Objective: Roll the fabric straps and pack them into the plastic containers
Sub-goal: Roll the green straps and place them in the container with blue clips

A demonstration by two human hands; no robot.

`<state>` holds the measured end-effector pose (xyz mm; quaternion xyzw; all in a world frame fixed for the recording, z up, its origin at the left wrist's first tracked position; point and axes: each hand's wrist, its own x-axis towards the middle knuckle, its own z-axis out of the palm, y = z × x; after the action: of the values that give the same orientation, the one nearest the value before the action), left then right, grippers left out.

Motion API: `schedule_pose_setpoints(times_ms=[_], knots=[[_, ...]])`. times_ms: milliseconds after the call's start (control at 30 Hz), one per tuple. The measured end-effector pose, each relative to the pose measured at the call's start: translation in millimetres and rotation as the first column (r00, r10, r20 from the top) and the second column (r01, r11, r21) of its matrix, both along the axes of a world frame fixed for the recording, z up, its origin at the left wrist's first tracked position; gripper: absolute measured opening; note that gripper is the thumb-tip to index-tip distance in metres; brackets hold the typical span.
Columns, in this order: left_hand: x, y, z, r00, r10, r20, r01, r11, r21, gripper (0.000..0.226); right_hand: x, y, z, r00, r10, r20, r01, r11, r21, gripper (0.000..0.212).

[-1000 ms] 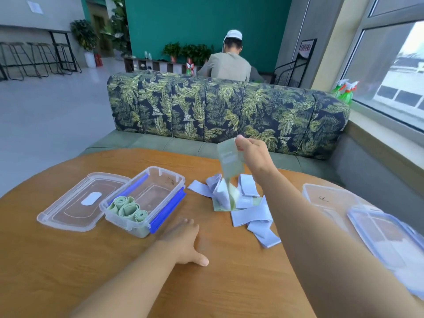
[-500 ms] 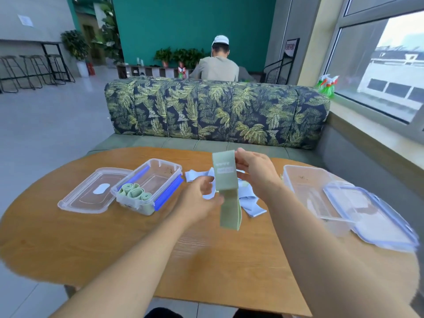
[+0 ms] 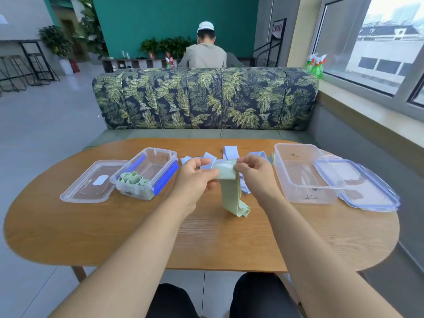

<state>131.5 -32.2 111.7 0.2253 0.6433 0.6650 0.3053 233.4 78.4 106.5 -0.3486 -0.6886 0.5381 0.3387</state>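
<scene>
Both hands are clenched on one green strap [image 3: 226, 174] above the desk [image 3: 206, 237]: left hand [image 3: 195, 177] pinches its left edge, right hand [image 3: 254, 174] grips the right edge, thumbs on top. The top end is folded over between the grips; whether a roll has started cannot be told, as the fingers cover it. The strap's tail hangs down and its end curls on the desk. Blue straps [image 3: 230, 153] lie just behind the hands, partly hidden by them; their count is unclear.

Half a second ago the strap hung upright, held near its top; now its top lies horizontal between the two grips and sits lower, closer to the desk.

Left container [image 3: 146, 173], blue clips, holds three rolled green straps [image 3: 133, 179] at its near end; its lid [image 3: 91, 182] lies beside it. Right container [image 3: 305, 173] appears empty; its lid [image 3: 358, 184] leans against its right side.
</scene>
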Motion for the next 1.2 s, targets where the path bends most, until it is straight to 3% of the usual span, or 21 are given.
schedule_pose_setpoints(times_ms=[167, 267, 367, 433, 500, 633, 733, 833, 967, 1200], knots=[[3.2, 3.7, 14.6, 0.999, 0.03, 0.02, -0.031, 0.998, 0.051, 0.023, 10.6, -13.0, 11.7, 0.986, 0.047, -0.162, -0.022, 0.987, 0.156, 0.03], [8.6, 4.0, 26.1, 0.998, -0.002, 0.059, -0.004, 0.995, 0.097, 0.018, 15.7, -15.9, 17.7, 0.974, 0.196, -0.109, -0.163, 0.954, 0.253, 0.047], [14.5, 3.2, 38.0, 0.998, -0.023, 0.063, 0.013, 0.988, 0.153, 0.014, 11.7, -18.1, 21.8, 0.976, 0.217, 0.012, -0.199, 0.867, 0.458, 0.036], [15.1, 1.4, 43.8, 0.999, -0.024, 0.049, 0.015, 0.984, 0.18, 0.006, 8.2, -17.7, 25.7, 0.985, 0.174, -0.008, -0.144, 0.843, 0.518, 0.025], [11.3, -1.5, 47.2, 0.998, 0.004, -0.06, 0.003, 0.992, 0.124, 0.009, 5.5, -16.3, 30.8, 0.986, 0.164, -0.015, -0.13, 0.831, 0.541, 0.019], [8.5, -8.7, 45.0, 0.982, -0.077, -0.173, 0.09, 0.994, 0.07, 0.041, 0.1, -13.5, 52.3, 0.966, 0.228, -0.12, -0.158, 0.891, 0.426, 0.024], [9.5, -10.6, 30.5, 0.96, -0.245, -0.136, 0.257, 0.964, 0.075, 0.041, -6.0, -9.0, 70.5, 0.94, 0.253, -0.231, -0.172, 0.932, 0.319, 0.025], [10.0, -12.1, 11.5, 0.941, -0.325, -0.091, 0.324, 0.946, -0.019, 0.033, -16.9, 1.6, 77.7, 0.938, 0.195, -0.287, -0.13, 0.964, 0.23, 0.018], [7.1, -12.5, -19.1, 0.91, -0.415, 0.0, 0.408, 0.894, -0.184, 0.017, -36.7, 25.7, 66.1, 0.976, 0.11, -0.19, -0.079, 0.983, 0.163, 0.017], [-9.4, 0.0, -63.9, 0.876, -0.452, 0.17, 0.482, 0.798, -0.362, 0.029, -77.4, 74.8, -6.3, 1.0, 0.023, -0.001, -0.023, 0.999, -0.037, 0.016]])
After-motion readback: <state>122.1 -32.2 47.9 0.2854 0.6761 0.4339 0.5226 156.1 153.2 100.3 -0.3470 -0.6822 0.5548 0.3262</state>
